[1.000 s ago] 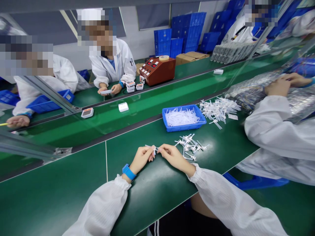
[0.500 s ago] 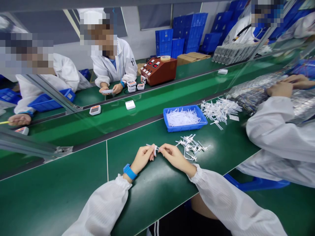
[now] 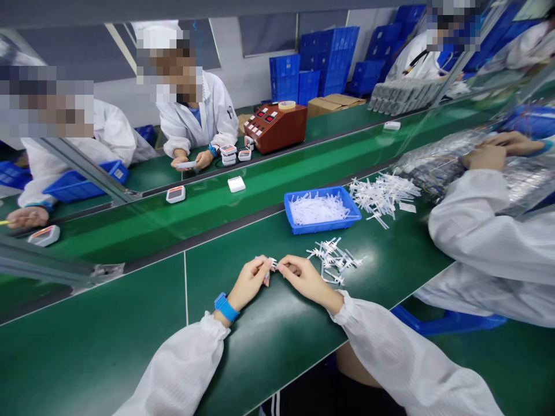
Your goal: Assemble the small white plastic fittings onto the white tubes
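My left hand (image 3: 250,282) is closed, pinching a small white plastic piece (image 3: 273,263) with short prongs between thumb and fingers. From the other side the thumb and fingertips of my right hand (image 3: 306,278) are closed at the piece's right end. The fingers cover much of it, so its full shape is hidden. Just right of my right hand lies a loose pile of white pronged pieces with thin translucent tubes (image 3: 336,259). Behind it stands a blue tray (image 3: 321,227) full of short translucent tubes (image 3: 318,208).
A larger heap of white pieces (image 3: 384,193) lies right of the tray. Beyond the bench edge runs a green belt carrying white devices (image 3: 176,194). Co-workers sit opposite, near a brown test box (image 3: 275,128). At right, a co-worker's sleeve (image 3: 472,231) reaches over silvery bags (image 3: 437,159).
The white piece has turned in my fingers, and its prongs now show at the top. Devices on the belt have shifted right. The whole view has moved slightly.
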Demonstrator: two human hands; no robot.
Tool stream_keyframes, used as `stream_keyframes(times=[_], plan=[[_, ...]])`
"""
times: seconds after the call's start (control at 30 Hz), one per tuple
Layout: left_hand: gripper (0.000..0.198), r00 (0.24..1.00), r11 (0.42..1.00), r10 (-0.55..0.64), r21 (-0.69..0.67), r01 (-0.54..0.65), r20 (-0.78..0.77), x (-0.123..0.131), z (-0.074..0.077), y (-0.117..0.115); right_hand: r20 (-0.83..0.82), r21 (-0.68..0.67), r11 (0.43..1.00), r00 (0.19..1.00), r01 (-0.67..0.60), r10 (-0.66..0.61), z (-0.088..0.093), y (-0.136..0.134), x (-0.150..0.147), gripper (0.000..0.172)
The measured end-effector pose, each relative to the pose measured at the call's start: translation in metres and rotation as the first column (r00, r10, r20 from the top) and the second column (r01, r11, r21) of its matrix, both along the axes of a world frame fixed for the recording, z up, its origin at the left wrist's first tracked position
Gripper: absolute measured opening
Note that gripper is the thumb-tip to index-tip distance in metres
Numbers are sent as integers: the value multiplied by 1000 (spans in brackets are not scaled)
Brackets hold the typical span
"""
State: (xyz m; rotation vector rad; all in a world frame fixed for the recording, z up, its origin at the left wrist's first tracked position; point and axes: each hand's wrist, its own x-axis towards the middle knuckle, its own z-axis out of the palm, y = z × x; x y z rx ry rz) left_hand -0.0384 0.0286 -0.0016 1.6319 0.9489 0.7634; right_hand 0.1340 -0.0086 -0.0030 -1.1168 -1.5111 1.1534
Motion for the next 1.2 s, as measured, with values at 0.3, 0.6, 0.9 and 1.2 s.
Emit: stream_keyframes(times=[0.3,0.6,0.9,1.2], plan=[[43,996,995,-89,42,90,-14,-3,-1,3,37,88,996,999,-10,7,0,-1,1,21],[41,994,991,-97,84,101,-51,-2,2,1,106,178,984,994,-19,0,2,-2,2,25],[38,992,987,-84,126,96,-97,1,3,5,116,223,975,993,-11,-16,0,0,4,18],[40,987,986,-98,123,114,-128,1,9,3,88,231,973,996,-5,-16,-1,0,4,16]])
